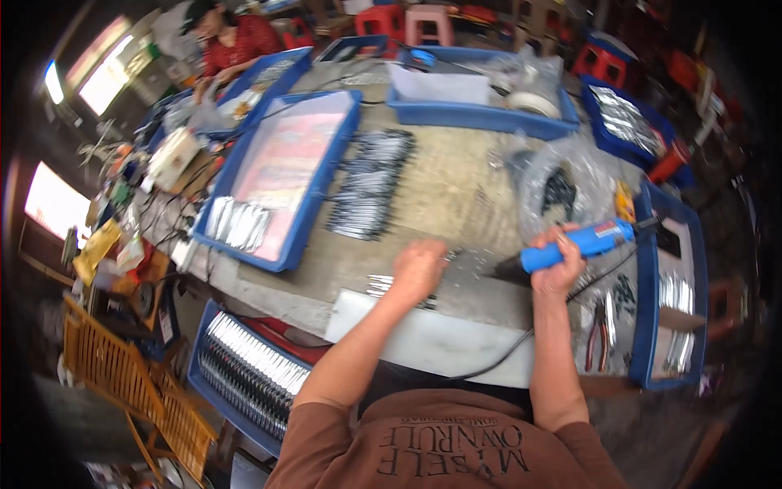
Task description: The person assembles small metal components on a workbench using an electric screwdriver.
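Observation:
My right hand (558, 265) is wrapped round a blue corded power tool (574, 246), cylindrical like an electric screwdriver. Its dark end points left toward the middle of the table. To its left, my left hand (419, 267) rests low over the tabletop with curled fingers; whatever they pinch is too blurred to name. Small loose metal bits (468, 265) lie between the two hands. Beside my left wrist are a few slim silver pieces (380, 284). Farther off, rows of dark, slender metal pieces (371, 183) lie side by side on the table.
A blue tray (285, 262) stands left, another blue tray (489, 122) at the back. On the right are a clear plastic bag (578, 175), red-handled pliers (599, 342) and a blue bin (696, 359). A filled tray (244, 375) sits lower left. A person (232, 41) works far left.

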`<control>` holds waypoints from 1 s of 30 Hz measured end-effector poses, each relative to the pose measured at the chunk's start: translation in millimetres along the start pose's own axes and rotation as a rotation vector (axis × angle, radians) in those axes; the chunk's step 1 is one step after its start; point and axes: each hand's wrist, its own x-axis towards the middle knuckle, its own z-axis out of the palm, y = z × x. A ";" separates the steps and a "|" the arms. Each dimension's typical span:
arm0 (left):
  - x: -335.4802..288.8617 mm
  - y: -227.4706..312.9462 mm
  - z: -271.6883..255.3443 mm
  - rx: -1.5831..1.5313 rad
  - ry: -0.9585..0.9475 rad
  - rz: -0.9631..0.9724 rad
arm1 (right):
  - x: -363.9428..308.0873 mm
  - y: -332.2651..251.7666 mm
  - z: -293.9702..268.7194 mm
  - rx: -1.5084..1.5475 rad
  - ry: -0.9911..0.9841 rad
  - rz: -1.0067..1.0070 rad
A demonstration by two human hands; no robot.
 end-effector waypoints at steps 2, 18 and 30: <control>-0.9 3.9 -1.5 -0.004 0.026 0.025 | -0.5 -2.8 -2.2 -0.011 -0.033 -0.002; -2.6 0.1 2.5 -0.016 0.047 0.042 | 3.9 -0.8 -6.7 -0.018 -0.118 -0.012; -4.3 0.1 2.1 -0.021 0.083 0.066 | 2.6 -0.4 -5.0 -0.043 -0.098 -0.006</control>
